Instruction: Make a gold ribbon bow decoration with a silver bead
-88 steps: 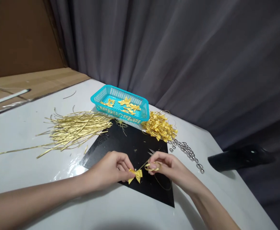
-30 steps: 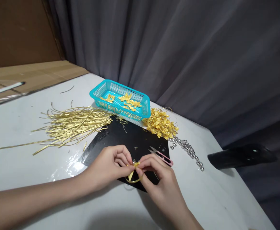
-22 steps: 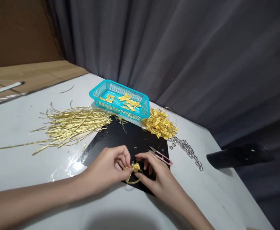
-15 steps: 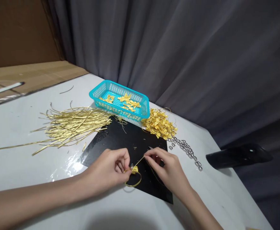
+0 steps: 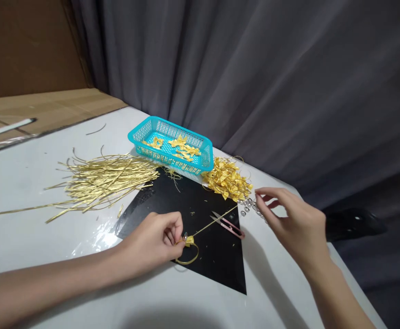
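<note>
My left hand [image 5: 162, 237] is closed in a pinch on a yellow ribbon bow [image 5: 189, 241] with a loop hanging below it. A small silver bead [image 5: 185, 236] shows at the fingertips. A thin gold cord [image 5: 215, 220] runs straight from the bow up to the right, in line with the pinched fingertips of my right hand [image 5: 285, 217]. Its far stretch is hard to see against the white table. Under the cord, thread snips [image 5: 229, 227] with pink handles lie on the black mat [image 5: 172, 196]. Silver beads [image 5: 246, 208] are scattered beside and partly behind my right hand.
A turquoise basket [image 5: 170, 160] with several yellow bows stands at the back. To its left spreads a bundle of gold cords [image 5: 110, 178]; to its right sits a heap of yellow bows [image 5: 227, 178]. A black object [image 5: 355, 224] lies at the right edge, before a grey curtain [image 5: 254, 82].
My right hand has moved up and right, away from my left hand, and a longer stretch of cord now shows between them. The snips are uncovered. My left hand has hardly moved.
</note>
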Available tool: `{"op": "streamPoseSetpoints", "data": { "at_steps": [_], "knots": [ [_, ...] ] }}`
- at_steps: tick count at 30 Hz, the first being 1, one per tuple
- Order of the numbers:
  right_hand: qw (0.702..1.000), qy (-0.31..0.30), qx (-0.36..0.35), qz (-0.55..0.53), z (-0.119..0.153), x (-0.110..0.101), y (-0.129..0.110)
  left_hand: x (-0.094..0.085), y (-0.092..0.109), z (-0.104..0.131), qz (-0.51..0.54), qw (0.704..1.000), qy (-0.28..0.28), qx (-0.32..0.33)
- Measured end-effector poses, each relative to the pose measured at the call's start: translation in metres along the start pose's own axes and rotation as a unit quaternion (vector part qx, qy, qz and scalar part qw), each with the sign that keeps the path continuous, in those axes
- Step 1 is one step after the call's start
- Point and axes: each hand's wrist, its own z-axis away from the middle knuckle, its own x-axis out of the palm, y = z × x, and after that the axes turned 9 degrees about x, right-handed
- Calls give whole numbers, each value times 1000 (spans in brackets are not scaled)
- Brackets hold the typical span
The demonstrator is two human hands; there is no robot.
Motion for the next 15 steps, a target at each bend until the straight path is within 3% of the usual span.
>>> {"op": "streamPoseSetpoints", "data": {
  "at_steps": [8, 13, 15],
  "knots": [
    [992, 112, 1, 60, -23, -18, 17, 1, -6, -2, -16, 1000, 8, 12],
    [988, 151, -17, 38, -37, -26, 7, 0, -7, -3, -17, 1000, 6, 13],
    [987, 159, 7, -3, -40, -26, -1, -2, -8, -4, -16, 1000, 5, 14]
  ]
}}
